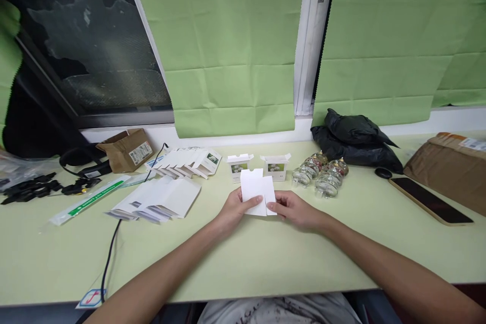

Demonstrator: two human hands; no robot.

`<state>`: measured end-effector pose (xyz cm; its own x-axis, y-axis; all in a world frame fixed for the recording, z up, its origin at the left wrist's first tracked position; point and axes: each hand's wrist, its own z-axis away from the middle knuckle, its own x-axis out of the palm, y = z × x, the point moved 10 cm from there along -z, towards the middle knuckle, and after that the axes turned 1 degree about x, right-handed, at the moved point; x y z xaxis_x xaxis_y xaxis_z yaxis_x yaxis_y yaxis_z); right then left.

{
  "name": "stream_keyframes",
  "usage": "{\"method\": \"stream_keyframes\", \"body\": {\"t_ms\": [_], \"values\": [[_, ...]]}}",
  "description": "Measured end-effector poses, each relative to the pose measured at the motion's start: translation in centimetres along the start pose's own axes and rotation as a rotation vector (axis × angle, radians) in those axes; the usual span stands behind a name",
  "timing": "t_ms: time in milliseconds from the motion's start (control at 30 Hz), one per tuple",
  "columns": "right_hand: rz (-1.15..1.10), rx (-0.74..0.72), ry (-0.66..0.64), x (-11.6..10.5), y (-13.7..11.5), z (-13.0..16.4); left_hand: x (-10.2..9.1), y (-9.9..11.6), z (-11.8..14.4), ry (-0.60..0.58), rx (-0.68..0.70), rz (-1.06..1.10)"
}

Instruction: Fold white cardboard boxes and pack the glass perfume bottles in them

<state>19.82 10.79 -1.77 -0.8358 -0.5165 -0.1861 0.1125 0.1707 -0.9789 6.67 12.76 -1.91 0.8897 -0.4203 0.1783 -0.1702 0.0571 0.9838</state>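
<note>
Between my two hands is a small white cardboard box (pixel 252 187), its plain flaps facing me. My left hand (pixel 234 207) grips its left side, thumb lying across the front. On the right edge, my right hand (pixel 294 207) pinches a flap between thumb and fingers. Just behind stand two white boxes with a green picture, a left box (pixel 234 167) and a right box (pixel 279 168), both with their top flaps up. To the right lie two rows of clear round ornaments (pixel 327 182) with gold tops.
Flattened white boxes (pixel 167 197) and more white cartons (pixel 190 162) lie at left, near a brown carton (pixel 129 152) and a black cable (pixel 110 253). Black plastic bags (pixel 353 142), a phone (pixel 429 200) and a brown parcel (pixel 448 169) occupy the right.
</note>
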Motion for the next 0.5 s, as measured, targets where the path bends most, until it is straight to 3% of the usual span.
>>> {"method": "stream_keyframes", "body": {"t_ms": [167, 267, 367, 500], "values": [[0.001, -0.105, 0.038, -0.2, -1.3, -0.3, -0.8, 0.0, -0.1, 0.047, 0.009, -0.087], [-0.012, -0.164, 0.174, -1.7, -1.9, -0.5, -0.8, 0.4, 0.1, 0.066, 0.029, -0.202], [0.048, -0.184, 0.299, -3.3, -1.9, -0.4, -0.2, 1.1, 0.5, 0.056, 0.077, -0.311], [0.120, -0.215, 0.337, -3.7, -2.2, -0.2, 0.9, 1.9, 1.1, 0.018, 0.155, -0.367]]}}
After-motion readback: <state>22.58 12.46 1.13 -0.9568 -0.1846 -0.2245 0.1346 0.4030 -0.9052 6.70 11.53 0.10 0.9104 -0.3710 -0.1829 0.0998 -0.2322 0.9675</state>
